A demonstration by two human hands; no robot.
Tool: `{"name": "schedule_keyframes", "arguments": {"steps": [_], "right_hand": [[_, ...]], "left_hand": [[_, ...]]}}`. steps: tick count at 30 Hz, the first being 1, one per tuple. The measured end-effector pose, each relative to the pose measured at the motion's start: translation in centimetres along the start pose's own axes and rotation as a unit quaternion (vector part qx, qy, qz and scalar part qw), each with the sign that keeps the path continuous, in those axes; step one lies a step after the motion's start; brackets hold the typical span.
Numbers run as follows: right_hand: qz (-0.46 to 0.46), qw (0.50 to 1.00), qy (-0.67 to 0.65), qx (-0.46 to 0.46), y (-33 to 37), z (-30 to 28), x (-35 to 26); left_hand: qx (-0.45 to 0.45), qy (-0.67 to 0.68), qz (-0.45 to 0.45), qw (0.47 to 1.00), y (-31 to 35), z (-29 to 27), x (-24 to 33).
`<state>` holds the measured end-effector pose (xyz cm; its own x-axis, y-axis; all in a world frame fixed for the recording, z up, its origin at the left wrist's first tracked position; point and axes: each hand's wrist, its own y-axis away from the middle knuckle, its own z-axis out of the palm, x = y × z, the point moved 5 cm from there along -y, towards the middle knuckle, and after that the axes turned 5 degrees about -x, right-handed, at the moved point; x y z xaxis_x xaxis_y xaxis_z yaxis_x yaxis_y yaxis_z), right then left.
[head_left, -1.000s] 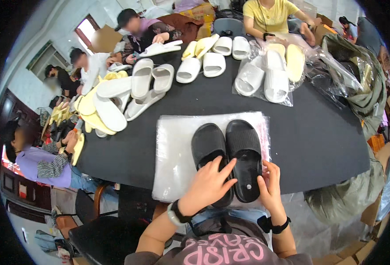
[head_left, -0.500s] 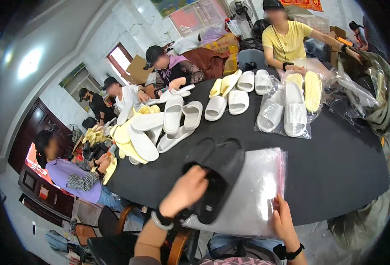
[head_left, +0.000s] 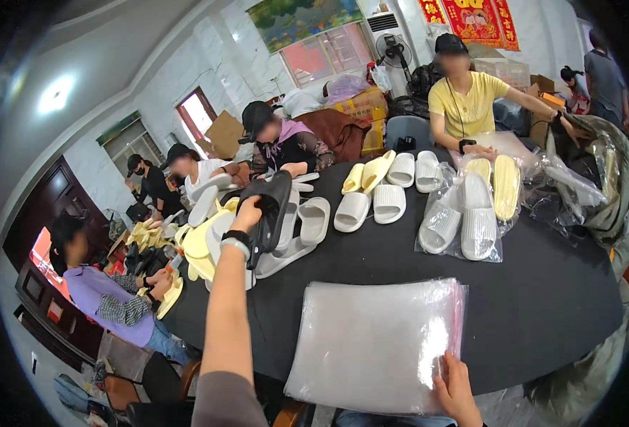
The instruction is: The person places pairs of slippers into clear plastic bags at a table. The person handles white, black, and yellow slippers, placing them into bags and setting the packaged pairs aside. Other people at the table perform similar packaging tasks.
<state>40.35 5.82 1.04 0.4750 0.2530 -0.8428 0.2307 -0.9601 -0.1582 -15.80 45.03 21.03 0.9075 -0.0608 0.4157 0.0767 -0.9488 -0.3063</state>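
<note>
My left hand (head_left: pixel 246 215) reaches far across the black table and is closed on black slippers (head_left: pixel 273 206), tilted over a heap of slippers. Whether it holds one or both of a pair is hard to make out. Below them are grey slippers (head_left: pixel 286 260) and pale yellow slippers (head_left: pixel 199 245). In front of me lies a stack of clear plastic bags (head_left: pixel 368 341) with a pink strip along its right side. The fingers and thumb of my right hand (head_left: pixel 458 390) grip that side near the lower corner.
Grey slippers (head_left: pixel 389 204) and yellow slippers (head_left: pixel 377 171) stand mid-table. To their right lie bagged grey slippers (head_left: pixel 478 228) and a bagged yellow pair (head_left: pixel 505 188). Several people sit around the table, one in a yellow shirt (head_left: pixel 467 103) opposite. A chair (head_left: pixel 154 377) stands at lower left.
My left hand has carried the black slippers from above the plastic bags away to the far left, over the heap. The right hand stays at the bags' edge. The view has tilted up slightly.
</note>
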Motion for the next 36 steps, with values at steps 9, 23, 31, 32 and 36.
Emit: {"name": "schedule_keyframes", "arguments": {"steps": [9, 23, 31, 32, 36], "right_hand": [[-0.006, 0.998, 0.066, 0.007, -0.2, -0.2, -0.6], [0.003, 0.995, 0.074, 0.063, 0.0, -2.3, -2.8], [0.019, 0.998, 0.055, -0.034, -3.6, -1.8, 2.5], [-0.001, 0.992, 0.112, -0.050, -3.8, -1.4, 2.2], [-0.015, 0.986, 0.162, -0.046, -3.7, -1.2, 2.8]], "left_hand": [[-0.007, 0.042, 0.102, 0.994, 1.9, 7.9, 3.7], [-0.237, 0.358, -0.093, 0.899, 37.9, 14.4, 3.3], [-0.221, 0.404, -0.068, 0.885, 37.7, 16.7, 3.4], [-0.222, 0.390, -0.050, 0.892, 37.7, 16.9, 3.3], [-0.184, 0.308, -0.009, 0.933, 38.0, 14.5, 5.0]]}}
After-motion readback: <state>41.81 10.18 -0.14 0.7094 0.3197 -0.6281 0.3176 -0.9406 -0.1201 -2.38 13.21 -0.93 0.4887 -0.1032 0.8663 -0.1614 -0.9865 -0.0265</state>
